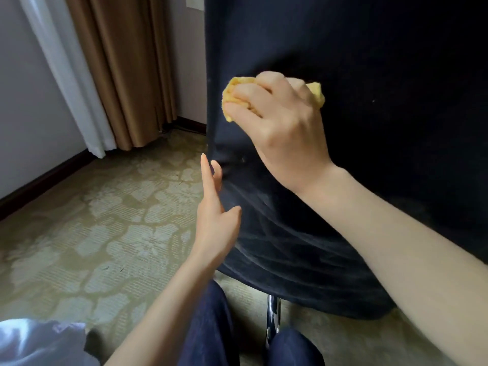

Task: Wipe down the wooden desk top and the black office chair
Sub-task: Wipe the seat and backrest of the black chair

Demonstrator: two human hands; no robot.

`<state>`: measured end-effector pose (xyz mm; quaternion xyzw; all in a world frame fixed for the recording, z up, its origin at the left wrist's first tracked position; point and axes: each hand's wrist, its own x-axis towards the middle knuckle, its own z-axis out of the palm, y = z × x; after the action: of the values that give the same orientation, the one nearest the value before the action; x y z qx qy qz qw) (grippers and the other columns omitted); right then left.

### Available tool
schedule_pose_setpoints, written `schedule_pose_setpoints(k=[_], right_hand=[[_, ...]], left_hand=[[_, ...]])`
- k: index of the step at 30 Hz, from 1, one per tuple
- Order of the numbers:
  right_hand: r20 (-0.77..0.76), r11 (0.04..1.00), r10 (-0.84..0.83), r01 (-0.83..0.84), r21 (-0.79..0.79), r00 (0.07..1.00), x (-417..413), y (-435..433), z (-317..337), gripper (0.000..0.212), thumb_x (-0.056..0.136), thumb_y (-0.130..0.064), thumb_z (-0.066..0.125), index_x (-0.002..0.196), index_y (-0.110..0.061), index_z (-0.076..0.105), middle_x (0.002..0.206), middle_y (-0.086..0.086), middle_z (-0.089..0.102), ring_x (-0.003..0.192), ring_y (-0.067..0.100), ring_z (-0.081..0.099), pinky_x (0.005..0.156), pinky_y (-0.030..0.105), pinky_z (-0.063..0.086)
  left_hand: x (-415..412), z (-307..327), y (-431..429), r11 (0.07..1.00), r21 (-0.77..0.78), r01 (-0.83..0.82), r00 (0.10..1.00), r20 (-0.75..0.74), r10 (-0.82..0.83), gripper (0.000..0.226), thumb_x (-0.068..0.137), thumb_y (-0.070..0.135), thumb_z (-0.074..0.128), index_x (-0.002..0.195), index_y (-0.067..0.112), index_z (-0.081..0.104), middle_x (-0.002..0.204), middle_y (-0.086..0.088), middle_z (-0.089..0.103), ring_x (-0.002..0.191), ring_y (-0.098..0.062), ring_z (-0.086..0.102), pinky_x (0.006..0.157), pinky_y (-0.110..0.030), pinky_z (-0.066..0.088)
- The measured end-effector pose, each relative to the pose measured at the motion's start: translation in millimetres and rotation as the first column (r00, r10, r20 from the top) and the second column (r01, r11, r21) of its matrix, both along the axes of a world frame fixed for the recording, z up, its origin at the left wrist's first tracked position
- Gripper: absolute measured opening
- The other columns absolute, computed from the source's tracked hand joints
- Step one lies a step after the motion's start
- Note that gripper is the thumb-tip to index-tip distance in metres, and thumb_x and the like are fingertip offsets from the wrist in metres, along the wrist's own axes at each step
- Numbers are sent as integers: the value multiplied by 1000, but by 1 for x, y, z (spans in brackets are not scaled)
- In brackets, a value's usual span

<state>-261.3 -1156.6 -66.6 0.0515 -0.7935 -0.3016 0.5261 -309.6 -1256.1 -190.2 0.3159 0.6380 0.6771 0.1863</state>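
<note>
At the back of the black office chair (369, 75), low over the patterned carpet (92, 220), a person crouches with both bare forearms raised to the upholstery. The right hand (280, 122) is curled round a crumpled yellow cloth (232, 91) and holds it against the dark fabric, near the chair's left edge. Cloth shows past the knuckles at either side of the hand. The left hand (216, 223) is released: its fingers are straight, point upward and lie along the left edge of the chair, below the cloth. It holds nothing. Pale streaks mark the lower, curved part of the upholstery. A chrome post (273, 320) shows under the chair, between the person's knees, which are clad in dark blue trousers (211, 326). Beyond, a brown curtain (124, 70) and a white sheer curtain (66, 70) hang to the floor along the wall.
</note>
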Motion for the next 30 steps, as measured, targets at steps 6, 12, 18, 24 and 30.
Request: schedule_pose_setpoints(k=[6, 12, 18, 24, 30], right_hand=[[215, 998, -61, 59, 15, 975, -34, 7, -57, 19, 89, -4, 57, 83, -15, 72, 88, 2, 69, 88, 19, 66, 74, 31, 49], [383, 992, -118, 124, 10, 916, -14, 22, -123, 20, 86, 0, 57, 76, -14, 68, 77, 2, 62, 78, 20, 62, 69, 31, 48], [549, 993, -106, 122, 9, 829, 53, 35, -142, 20, 88, 0, 56, 83, -10, 72, 89, 4, 69, 82, 22, 65, 68, 32, 51], [457, 992, -104, 124, -15, 883, 123, 42, -95, 22, 89, 5, 56, 94, -6, 75, 95, 6, 73, 82, 24, 69, 61, 33, 54], [179, 988, -154, 145, 61, 972, 131, 39, -19, 21, 84, 5, 68, 98, -7, 76, 98, 3, 74, 80, 26, 69, 64, 33, 54]], left_hand=[[-19, -6, -2, 991, 10, -131, 990, 57, 131, 92, 81, -17, 39, 150, 35, 6, 135, 34, 31, 104, 21, 44, 72, -1, 40], [-15, 4, -6, 995, -51, -89, 995, 39, 91, 85, 82, -15, 40, 150, 28, 16, 149, 20, 21, 140, -1, 20, 115, -30, 26], [6, 6, -1, 993, -116, 27, 999, 30, -24, 88, 84, -8, 43, 149, 39, 8, 157, 13, 15, 135, -44, 28, 108, -61, 26], [34, 9, 11, 980, -123, 156, 986, 84, -147, 94, 87, -2, 46, 147, 41, -11, 158, 17, 4, 138, -28, 32, 100, -35, 45], [50, 9, 22, 965, -170, 197, 978, 104, -181, 96, 89, 4, 51, 145, 42, -18, 158, 12, -4, 138, -8, 25, 97, -6, 32]])
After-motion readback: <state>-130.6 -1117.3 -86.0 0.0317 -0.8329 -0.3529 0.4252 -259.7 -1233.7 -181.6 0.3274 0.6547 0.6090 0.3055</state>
